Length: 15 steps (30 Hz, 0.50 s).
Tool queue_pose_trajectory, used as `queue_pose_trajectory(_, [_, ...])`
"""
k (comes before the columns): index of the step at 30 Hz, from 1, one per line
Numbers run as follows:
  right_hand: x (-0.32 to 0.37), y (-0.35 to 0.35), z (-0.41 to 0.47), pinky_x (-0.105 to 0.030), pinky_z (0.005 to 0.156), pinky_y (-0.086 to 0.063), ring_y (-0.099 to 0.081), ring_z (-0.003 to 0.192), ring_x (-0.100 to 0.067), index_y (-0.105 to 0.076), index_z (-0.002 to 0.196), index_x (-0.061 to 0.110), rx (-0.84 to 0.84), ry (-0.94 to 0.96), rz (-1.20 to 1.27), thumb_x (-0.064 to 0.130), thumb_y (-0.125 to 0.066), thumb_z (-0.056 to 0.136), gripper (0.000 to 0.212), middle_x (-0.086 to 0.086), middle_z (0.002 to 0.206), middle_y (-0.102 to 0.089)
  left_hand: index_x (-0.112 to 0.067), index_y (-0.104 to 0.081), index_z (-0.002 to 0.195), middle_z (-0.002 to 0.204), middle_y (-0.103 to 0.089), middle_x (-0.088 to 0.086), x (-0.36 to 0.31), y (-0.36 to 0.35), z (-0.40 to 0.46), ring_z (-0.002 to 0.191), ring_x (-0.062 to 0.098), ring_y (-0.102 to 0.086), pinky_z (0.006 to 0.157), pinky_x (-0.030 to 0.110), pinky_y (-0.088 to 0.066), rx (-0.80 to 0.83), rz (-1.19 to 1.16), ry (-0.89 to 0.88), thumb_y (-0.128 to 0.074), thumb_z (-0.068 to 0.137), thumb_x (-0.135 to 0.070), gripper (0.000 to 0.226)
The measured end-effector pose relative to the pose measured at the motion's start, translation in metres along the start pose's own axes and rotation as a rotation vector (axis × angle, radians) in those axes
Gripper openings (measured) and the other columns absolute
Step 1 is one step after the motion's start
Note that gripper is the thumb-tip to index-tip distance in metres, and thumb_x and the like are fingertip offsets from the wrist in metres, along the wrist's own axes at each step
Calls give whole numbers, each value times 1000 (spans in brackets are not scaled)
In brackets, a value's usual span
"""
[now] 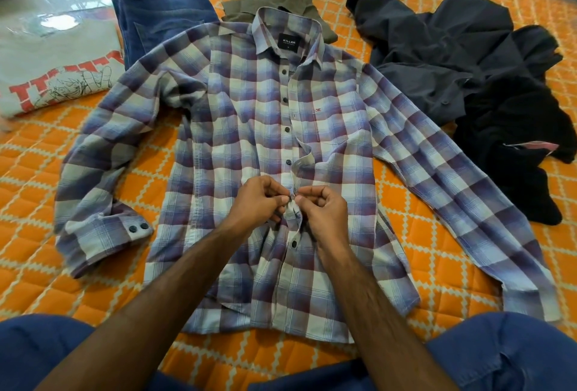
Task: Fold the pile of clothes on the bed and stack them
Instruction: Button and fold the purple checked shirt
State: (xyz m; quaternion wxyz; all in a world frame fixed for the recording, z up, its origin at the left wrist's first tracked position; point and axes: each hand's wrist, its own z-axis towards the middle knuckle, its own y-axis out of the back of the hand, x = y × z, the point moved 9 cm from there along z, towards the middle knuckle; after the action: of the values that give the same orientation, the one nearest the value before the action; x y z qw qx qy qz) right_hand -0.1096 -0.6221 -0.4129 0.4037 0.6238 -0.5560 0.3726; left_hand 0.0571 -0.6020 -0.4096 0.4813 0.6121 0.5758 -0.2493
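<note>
A purple, blue and white checked shirt (pixel 237 128) lies face up on the orange patterned bed (pixel 37 172), sleeves spread to both sides. My left hand (pixel 259 200) and my right hand (pixel 324 209) meet at the button placket in the lower middle of the shirt. Both pinch the placket edges around a button there. Folded blue jeans (pixel 156 12) and a folded grey printed T-shirt (pixel 53 69) lie at the far left. A folded olive garment (pixel 281 5) sits behind the collar. Unfolded dark clothes (pixel 462 62) are heaped at the right.
A black garment (pixel 518 153) with a pink tag lies at the right edge, by the shirt's right sleeve. My knees in blue trousers (pixel 499 353) frame the near edge of the bed. Glossy floor (pixel 62 3) shows beyond the bed at the top left.
</note>
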Motion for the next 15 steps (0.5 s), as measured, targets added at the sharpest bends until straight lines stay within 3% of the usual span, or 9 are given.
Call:
queue_pose_trajectory(3, [-4, 0, 3, -33, 80, -63, -76, 89, -22, -70, 101, 9, 53, -81, 99, 0, -70, 91, 13, -8, 92, -78, -11, -67, 96, 84, -73, 11, 1, 0, -1, 71, 17, -70, 64, 29, -60, -14, -2, 3, -68, 93, -3, 8])
queue_pose_trajectory(6, [1, -1, 8, -40, 84, -63, -76, 90, -26, -68, 101, 7, 122, -85, 47, -2, -79, 84, 22, -11, 92, -78, -9, -68, 97, 85, -74, 12, 2, 1, -1, 71, 17, -71, 63, 28, -60, -6, -20, 3, -69, 93, -3, 7])
queue_pose_trajectory(11, [3, -6, 6, -45, 82, -63, -77, 83, -22, -70, 99, 9, 87, -52, 6, 0, -84, 78, 27, -8, 87, -78, -4, -68, 99, 86, -73, 17, 2, 1, 0, 69, 17, -70, 61, 28, -60, 32, -34, 9, -68, 93, -1, 6])
queue_pose_trajectory(15, [5, -5, 5, -41, 82, -63, -77, 82, -15, -73, 98, 11, 47, 19, -37, 2, -83, 79, 23, -3, 87, -78, -1, -68, 101, 84, -72, 17, 2, 1, -1, 65, 14, -68, 59, 26, -59, 42, -53, 26, -66, 94, 0, 8])
